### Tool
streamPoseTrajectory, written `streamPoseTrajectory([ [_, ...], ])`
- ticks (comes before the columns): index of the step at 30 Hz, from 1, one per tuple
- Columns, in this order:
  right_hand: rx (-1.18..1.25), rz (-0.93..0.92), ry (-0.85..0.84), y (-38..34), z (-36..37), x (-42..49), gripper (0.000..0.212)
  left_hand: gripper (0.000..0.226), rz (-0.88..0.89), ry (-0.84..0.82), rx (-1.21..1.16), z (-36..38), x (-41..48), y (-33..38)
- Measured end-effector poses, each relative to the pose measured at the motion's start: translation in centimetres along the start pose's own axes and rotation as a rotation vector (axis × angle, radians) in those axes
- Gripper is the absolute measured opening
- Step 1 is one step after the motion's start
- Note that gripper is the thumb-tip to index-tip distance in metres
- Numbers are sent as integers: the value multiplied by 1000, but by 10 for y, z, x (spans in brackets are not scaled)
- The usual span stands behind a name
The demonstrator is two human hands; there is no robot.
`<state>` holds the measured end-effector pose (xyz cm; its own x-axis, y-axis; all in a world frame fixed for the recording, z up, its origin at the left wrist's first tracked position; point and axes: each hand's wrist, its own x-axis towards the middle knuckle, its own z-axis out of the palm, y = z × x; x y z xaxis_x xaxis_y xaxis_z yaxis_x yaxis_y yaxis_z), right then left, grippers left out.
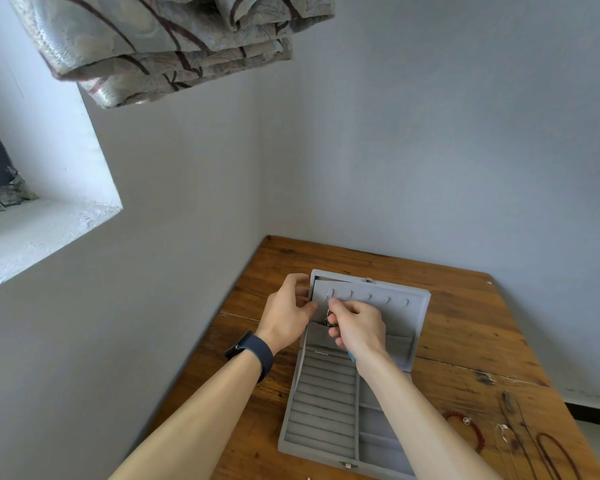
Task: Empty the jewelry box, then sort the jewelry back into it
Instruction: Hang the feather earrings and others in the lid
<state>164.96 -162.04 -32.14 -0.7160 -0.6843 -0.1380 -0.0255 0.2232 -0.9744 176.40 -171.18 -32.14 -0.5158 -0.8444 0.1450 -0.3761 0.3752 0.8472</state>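
Observation:
A grey velvet jewelry box lies open on the wooden table, its lid propped up at the back with a row of small hooks. My left hand grips the lid's left edge. My right hand is in front of the lid and pinches a thin necklace with a dark pendant, held up by the leftmost hooks. The ring rolls and the side compartments in the base look bare.
To the right of the box lie a red bead bracelet, a dark cord necklace and thin chains. Walls close the table's back and left sides. A curtain hangs overhead, with a window sill at the left.

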Motion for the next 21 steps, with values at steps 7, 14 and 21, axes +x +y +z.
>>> streamPoseTrajectory([
  [7, 111, 36, -128, 23, -20, 1, 8, 38, 227, 160, 284, 7, -30, 0],
  [14, 12, -100, -86, 30, -34, 7, 11, 32, 270, 79, 695, 25, -41, -3],
  [21, -364, -309, -44, 27, -49, 16, 21, 22, 232, 103, 791, 30, -34, -4],
])
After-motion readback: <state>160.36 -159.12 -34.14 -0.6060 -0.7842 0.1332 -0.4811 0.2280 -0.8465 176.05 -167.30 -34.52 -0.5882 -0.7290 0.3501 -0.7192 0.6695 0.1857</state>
